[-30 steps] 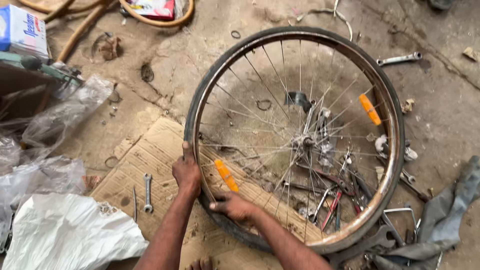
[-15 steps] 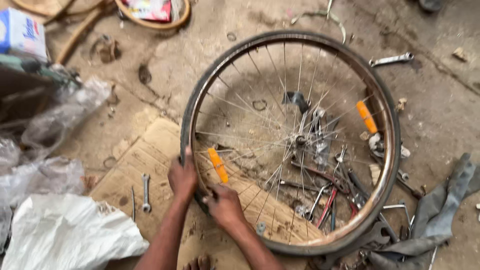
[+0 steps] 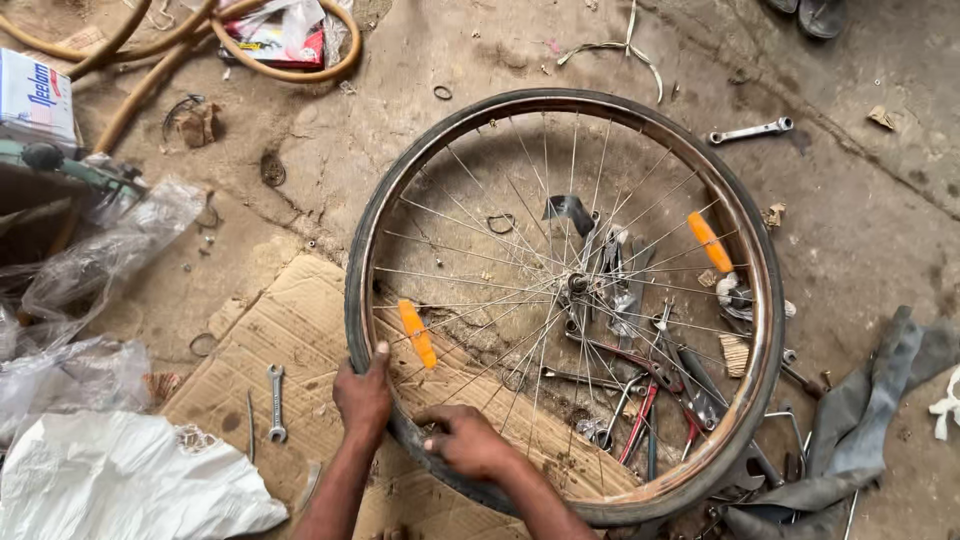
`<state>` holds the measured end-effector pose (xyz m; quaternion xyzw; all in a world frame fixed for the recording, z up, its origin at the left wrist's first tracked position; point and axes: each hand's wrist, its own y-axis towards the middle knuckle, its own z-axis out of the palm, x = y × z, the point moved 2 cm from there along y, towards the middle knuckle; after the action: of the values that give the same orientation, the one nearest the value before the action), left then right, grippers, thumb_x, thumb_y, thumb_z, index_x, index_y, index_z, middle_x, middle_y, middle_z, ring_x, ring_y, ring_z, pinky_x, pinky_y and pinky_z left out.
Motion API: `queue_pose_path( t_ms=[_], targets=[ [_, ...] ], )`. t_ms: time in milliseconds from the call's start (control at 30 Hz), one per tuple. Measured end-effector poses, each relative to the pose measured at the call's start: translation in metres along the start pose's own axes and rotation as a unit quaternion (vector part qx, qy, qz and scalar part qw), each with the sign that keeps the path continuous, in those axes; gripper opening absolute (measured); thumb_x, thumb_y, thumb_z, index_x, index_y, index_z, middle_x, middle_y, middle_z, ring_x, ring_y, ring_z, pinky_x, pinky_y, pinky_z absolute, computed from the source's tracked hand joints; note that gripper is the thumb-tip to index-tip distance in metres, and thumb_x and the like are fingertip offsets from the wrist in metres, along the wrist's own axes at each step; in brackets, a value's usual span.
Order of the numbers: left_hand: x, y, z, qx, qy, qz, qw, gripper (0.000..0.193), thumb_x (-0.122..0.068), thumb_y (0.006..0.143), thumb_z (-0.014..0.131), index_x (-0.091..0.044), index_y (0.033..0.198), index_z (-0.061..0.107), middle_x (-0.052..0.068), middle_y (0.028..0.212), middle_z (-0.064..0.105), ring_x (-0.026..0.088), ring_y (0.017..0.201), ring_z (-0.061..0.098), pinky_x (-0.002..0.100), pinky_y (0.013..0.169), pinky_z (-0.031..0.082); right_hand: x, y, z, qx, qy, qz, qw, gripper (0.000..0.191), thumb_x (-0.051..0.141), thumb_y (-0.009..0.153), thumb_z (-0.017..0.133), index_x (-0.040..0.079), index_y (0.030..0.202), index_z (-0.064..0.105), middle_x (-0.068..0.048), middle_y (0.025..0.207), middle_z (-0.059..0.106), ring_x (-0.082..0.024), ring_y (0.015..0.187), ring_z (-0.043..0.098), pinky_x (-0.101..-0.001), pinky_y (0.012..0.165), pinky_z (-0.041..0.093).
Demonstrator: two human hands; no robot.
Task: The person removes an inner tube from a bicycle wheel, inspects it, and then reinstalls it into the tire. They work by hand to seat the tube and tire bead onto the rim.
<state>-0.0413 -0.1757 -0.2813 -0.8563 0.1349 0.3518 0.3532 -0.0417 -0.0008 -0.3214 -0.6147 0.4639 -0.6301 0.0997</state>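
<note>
A bicycle wheel (image 3: 742,220) with a black tyre, a rusty rim and thin spokes lies flat on the ground. Two orange reflectors (image 3: 417,333) are clipped to its spokes. My left hand (image 3: 363,397) grips the tyre at the wheel's near-left edge, thumb up on the rim. Just to its right, my right hand (image 3: 468,443) presses on the tyre and rim with curled fingers. Both hands rest over a sheet of cardboard (image 3: 300,330) under the wheel.
Pliers and other tools (image 3: 650,400) lie under the spokes. A small spanner (image 3: 275,402) rests on the cardboard, another spanner (image 3: 750,130) at the far right. Plastic bags (image 3: 100,480) sit left, a hose (image 3: 280,70) at the top, grey rubber tube (image 3: 870,400) right.
The wheel has turned, carrying the near orange reflector left. My two hands have shifted along the tyre's near edge and still hold it.
</note>
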Motion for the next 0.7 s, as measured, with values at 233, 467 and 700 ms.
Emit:
queue_pose_path(
  t_ms=[233,467,700],
  targets=[
    [0.027,-0.041,0.01,0.088,-0.197,-0.093,0.972,0.036,-0.011,0.075,0.085,0.01,0.095,0.065,0.011,0.078,0.067,0.024,0.067,0.063,0.042,0.063,0.051,-0.026,-0.012,-0.011,-0.052,0.366,0.071,0.926,0.033,0.001,0.092,0.065,0.003,0.125,0.068,-0.014,0.102,0.074,-0.019,0.081,0.071,-0.035,0.072,0.061],
    [0.016,-0.039,-0.008,0.291,-0.313,-0.188,0.884,0.029,-0.003,0.07,0.082,0.007,0.095,0.072,0.011,0.078,0.075,0.022,0.067,0.071,0.036,0.067,0.059,-0.024,-0.023,-0.022,-0.096,0.31,0.06,0.944,0.03,0.005,0.094,0.063,0.001,0.124,0.065,-0.012,0.095,0.074,-0.018,0.077,0.072,-0.0308,0.066,0.061],
    [0.016,-0.027,-0.002,0.218,-0.24,-0.148,0.934,0.03,-0.011,0.074,0.084,0.004,0.098,0.075,0.01,0.077,0.073,0.02,0.065,0.068,0.035,0.063,0.054,-0.016,-0.059,-0.017,-0.265,0.197,-0.042,0.943,0.021,0.008,0.093,0.066,0.003,0.112,0.072,-0.009,0.094,0.077,-0.017,0.085,0.074,-0.0301,0.08,0.064]
  ],
)
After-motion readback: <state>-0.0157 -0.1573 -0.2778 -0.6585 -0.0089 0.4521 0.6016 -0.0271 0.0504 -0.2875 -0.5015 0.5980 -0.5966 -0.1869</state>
